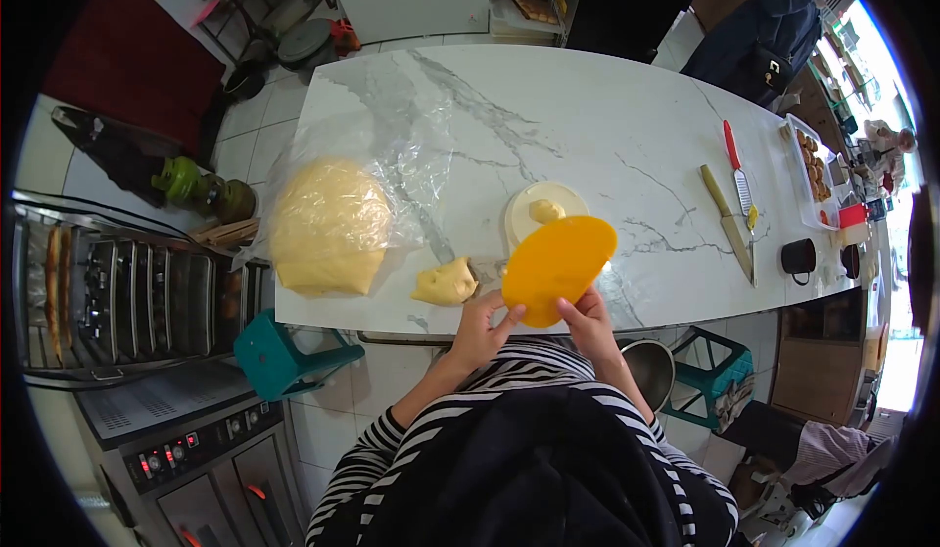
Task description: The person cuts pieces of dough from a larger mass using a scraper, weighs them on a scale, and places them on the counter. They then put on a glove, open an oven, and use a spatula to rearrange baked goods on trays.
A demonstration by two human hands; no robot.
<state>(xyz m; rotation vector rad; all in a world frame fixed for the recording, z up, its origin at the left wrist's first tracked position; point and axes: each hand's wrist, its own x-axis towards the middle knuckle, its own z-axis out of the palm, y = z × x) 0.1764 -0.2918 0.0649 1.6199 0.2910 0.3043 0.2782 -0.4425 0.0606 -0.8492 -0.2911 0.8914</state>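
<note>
Spanning left hand and right hand: scraper

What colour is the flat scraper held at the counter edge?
Plain orange scraper, no pattern; it shows best in the head view.

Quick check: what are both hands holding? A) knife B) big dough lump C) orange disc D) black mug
C: the left hand and right hand both pinch the lower edge of the orange disc; the knife lies apart on the table, off to the right.
</note>
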